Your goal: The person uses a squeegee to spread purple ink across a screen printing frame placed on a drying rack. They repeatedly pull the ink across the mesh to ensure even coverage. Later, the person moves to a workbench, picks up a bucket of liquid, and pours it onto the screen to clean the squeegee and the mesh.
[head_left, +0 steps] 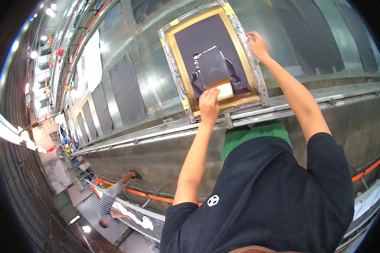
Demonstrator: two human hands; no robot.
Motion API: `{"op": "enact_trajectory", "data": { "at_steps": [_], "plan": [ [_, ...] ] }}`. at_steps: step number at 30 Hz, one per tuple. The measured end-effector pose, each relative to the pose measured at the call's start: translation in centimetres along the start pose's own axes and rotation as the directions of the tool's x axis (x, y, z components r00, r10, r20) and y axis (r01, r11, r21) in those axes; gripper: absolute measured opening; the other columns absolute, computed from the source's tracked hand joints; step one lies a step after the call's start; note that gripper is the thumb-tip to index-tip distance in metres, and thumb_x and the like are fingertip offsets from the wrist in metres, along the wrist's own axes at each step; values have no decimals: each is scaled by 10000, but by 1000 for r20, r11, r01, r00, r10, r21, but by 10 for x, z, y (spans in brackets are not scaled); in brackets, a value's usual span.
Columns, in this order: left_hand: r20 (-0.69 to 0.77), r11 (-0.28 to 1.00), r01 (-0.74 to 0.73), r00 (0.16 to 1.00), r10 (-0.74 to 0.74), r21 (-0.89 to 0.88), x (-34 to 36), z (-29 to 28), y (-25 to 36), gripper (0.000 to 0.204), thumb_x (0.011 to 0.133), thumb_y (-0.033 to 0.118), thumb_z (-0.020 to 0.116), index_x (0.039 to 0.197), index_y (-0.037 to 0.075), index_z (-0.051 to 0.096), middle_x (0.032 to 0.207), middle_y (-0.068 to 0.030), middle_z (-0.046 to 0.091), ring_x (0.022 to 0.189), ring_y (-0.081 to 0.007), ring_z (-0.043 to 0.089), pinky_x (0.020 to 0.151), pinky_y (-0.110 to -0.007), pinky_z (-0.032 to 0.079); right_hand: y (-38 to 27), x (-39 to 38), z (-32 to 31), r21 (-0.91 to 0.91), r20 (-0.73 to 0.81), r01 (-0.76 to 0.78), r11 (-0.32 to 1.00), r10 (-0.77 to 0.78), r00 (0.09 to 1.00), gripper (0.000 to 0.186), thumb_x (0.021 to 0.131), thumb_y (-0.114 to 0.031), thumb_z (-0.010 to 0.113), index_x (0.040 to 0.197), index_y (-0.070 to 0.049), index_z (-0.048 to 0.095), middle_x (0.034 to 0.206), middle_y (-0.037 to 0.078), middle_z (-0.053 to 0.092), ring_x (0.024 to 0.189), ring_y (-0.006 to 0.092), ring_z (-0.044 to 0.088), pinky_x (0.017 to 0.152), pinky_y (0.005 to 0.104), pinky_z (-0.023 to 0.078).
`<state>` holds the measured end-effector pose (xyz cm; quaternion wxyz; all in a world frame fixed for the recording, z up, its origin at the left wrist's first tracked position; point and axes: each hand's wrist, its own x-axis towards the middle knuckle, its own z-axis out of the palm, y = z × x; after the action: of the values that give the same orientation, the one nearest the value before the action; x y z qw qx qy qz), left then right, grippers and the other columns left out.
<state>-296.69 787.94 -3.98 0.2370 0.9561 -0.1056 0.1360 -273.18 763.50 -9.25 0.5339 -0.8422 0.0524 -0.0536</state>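
A screen-printing frame (241, 38) lies on the long table, its dark mesh edged in yellow-brown, with yellow tape at the corners. My left hand (210, 103) is closed around a squeegee (226, 90) with a pale body and a brown edge, low on the mesh near the frame's near side. Dark, glossy ink (231, 69) lies in an uneven outline on the mesh above the squeegee. My right hand (257, 44) pinches the frame's right side, toward its far end. The underside of the frame is hidden.
Dark fabric pieces (126, 86) lie flat on the metal table (162, 80), left and right of the frame. A metal rail (164, 133) runs along its near edge. Behind me, another person (109, 202) in a striped top stands at another table with white pieces.
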Motion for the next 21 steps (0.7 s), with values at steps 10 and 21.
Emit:
{"op": "enact_trajectory", "data": {
  "at_steps": [10, 21],
  "plan": [
    [-147, 989, 136, 979, -142, -49, -47, -72, -36, 548, 654, -50, 685, 1182, 100, 679, 1246, -49, 671, 1155, -298, 594, 975, -428, 477, -137, -28, 66, -62, 5, 163, 985, -163, 987, 262, 997, -298, 552, 1130, -118, 688, 951, 149, 713, 929, 297, 680, 836, 385, 500],
    [-34, 983, 184, 982, -184, -14, -167, -233, -295, 470, 683, -101, 624, 1123, 53, 682, 1212, -88, 689, 1189, -301, 608, 1028, -408, 481, -212, -158, 367, 211, -45, 131, 969, -125, 991, 193, 983, -211, 546, 1101, -113, 662, 751, 195, 657, 702, 373, 647, 673, 438, 482]
  ]
}}
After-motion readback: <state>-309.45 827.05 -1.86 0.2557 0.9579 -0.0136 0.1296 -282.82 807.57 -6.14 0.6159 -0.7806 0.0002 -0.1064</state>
